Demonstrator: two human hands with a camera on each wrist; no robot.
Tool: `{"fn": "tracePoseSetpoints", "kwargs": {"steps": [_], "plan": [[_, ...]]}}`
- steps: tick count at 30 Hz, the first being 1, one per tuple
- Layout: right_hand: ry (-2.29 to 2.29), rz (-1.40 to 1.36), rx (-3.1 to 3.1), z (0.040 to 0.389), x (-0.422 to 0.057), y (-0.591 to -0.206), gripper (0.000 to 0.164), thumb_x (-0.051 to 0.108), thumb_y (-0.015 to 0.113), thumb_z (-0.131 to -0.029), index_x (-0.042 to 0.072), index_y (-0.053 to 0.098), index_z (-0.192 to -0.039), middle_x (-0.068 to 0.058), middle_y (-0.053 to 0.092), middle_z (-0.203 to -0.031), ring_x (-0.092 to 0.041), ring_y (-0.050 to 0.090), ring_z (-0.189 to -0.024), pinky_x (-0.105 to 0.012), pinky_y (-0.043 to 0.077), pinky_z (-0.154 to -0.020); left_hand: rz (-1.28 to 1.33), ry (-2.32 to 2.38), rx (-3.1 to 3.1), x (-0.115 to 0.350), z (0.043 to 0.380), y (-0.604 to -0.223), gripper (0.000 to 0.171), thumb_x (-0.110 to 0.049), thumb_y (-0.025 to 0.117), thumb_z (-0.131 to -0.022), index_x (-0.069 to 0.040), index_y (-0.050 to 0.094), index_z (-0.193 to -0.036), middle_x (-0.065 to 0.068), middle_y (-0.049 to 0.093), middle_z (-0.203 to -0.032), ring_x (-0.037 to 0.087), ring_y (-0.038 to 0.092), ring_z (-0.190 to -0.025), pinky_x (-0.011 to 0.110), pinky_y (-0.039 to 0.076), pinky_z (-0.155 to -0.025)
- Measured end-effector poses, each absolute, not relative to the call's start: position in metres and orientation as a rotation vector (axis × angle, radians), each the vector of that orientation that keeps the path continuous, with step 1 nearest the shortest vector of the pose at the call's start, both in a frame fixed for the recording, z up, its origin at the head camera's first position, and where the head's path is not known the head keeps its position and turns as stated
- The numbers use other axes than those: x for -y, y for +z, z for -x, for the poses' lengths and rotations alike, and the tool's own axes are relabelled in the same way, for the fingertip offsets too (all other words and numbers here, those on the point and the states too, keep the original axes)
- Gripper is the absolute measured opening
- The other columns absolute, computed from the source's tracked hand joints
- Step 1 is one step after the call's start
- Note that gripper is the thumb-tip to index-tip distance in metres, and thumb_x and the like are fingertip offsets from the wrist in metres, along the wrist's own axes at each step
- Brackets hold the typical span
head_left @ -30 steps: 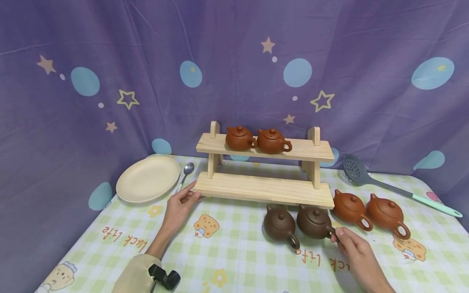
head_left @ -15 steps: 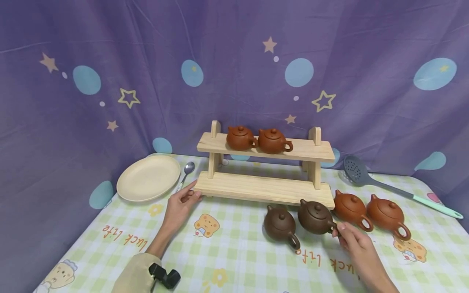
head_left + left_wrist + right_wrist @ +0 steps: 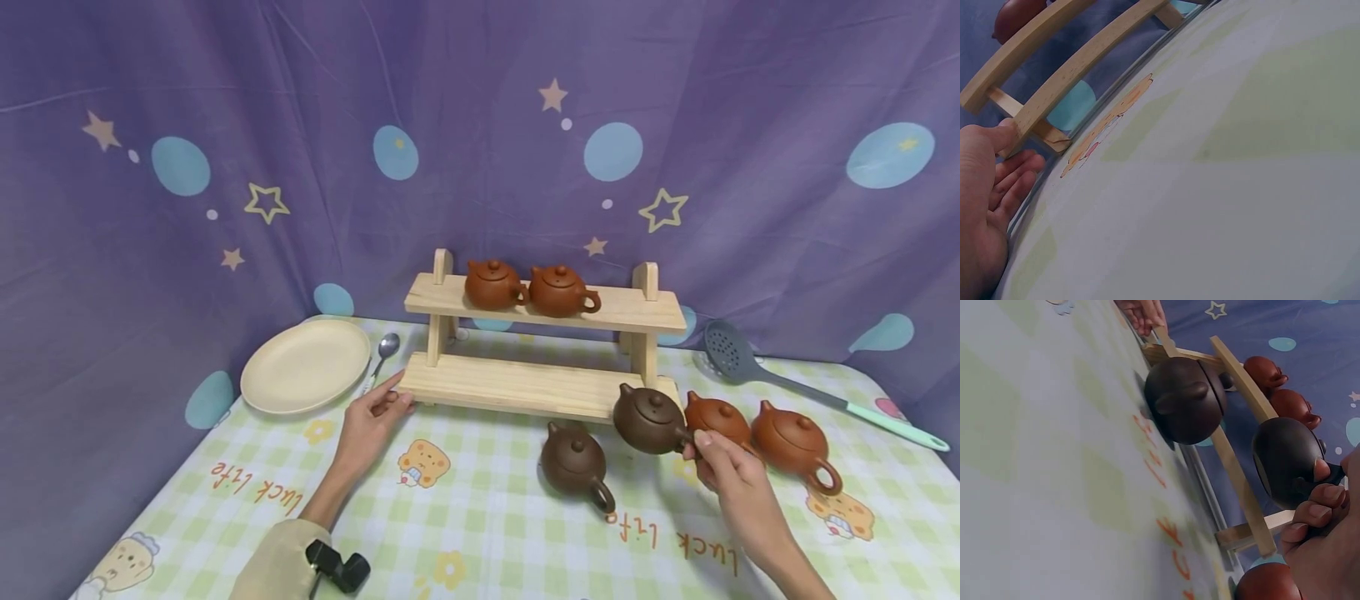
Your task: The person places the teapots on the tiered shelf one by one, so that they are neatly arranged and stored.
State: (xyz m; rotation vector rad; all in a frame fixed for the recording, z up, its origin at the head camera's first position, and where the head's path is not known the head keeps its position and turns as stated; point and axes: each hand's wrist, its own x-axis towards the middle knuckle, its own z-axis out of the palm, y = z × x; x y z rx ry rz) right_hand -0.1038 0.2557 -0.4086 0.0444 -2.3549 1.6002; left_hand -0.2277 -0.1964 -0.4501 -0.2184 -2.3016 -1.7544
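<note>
Here, in what I judge to be the shelving step, my right hand (image 3: pixel 738 483) pinches a dark teapot (image 3: pixel 647 422) by its handle (image 3: pixel 684 437), the pot raised off the cloth (image 3: pixel 517 517) just ahead and left of my grip, near the right end of the lower shelf (image 3: pixel 517 383). Well to its left, my left hand (image 3: pixel 371 427) grips that shelf's other end; the next move, I reckon, calls for carrying forward and setting down level.

The rack (image 3: pixel 517 383) stands between plate (image 3: pixel 306 367) and skimmer (image 3: pixel 806 391).
</note>
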Motion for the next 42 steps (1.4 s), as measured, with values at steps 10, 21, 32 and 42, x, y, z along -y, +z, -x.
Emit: {"fn": "tracePoseSetpoints", "kwargs": {"steps": [10, 21, 32, 42], "plan": [[1.683, -0.01, 2.324, 0.119, -0.261, -0.395, 0.043, 0.025, 0.041, -0.114, -0.011, 0.06, -0.101, 0.001, 0.051, -0.088, -0.003, 0.05, -0.077, -0.016, 0.05, -0.07, 0.224, -1.751, 2.307, 0.195, 0.227, -0.449, 0.048, -0.014, 0.071, -0.1, -0.005, 0.059, -0.146, 0.021, 0.069, -0.103, 0.027, 0.075, -0.091, 0.018, 0.055, -0.084], [1.698, -0.152, 2.195, 0.13, -0.261, -0.393, 0.036, 0.014, 0.041, -0.114, -0.011, 0.057, -0.094, -0.001, 0.033, -0.06, -0.021, 0.026, -0.052, -0.035, 0.027, -0.05, 0.217, -1.763, 2.305, 0.194, 0.227, -0.448, 0.048, -0.014, 0.071, -0.1, -0.005, 0.059, -0.146, 0.02, 0.068, -0.103, 0.025, 0.075, -0.092, 0.018, 0.055, -0.082], [1.662, -0.119, 2.243, 0.142, -0.26, -0.378, 0.038, 0.019, 0.04, -0.114, -0.009, 0.057, -0.096, 0.0, 0.037, -0.064, -0.012, 0.033, -0.055, -0.036, 0.027, -0.048, 0.204, -1.757, 2.31, 0.196, 0.228, -0.449, 0.048, -0.014, 0.071, -0.1, -0.006, 0.059, -0.146, 0.02, 0.068, -0.103, 0.024, 0.075, -0.091, 0.018, 0.055, -0.083], [1.695, -0.15, 2.214, 0.152, -0.259, -0.371, 0.038, 0.019, 0.041, -0.114, -0.009, 0.058, -0.095, -0.001, 0.035, -0.064, -0.014, 0.031, -0.056, -0.035, 0.026, -0.052, 0.221, -1.759, 2.299, 0.196, 0.227, -0.449, 0.048, -0.015, 0.071, -0.1, -0.005, 0.059, -0.146, 0.019, 0.069, -0.103, 0.021, 0.075, -0.09, 0.018, 0.055, -0.083]]}}
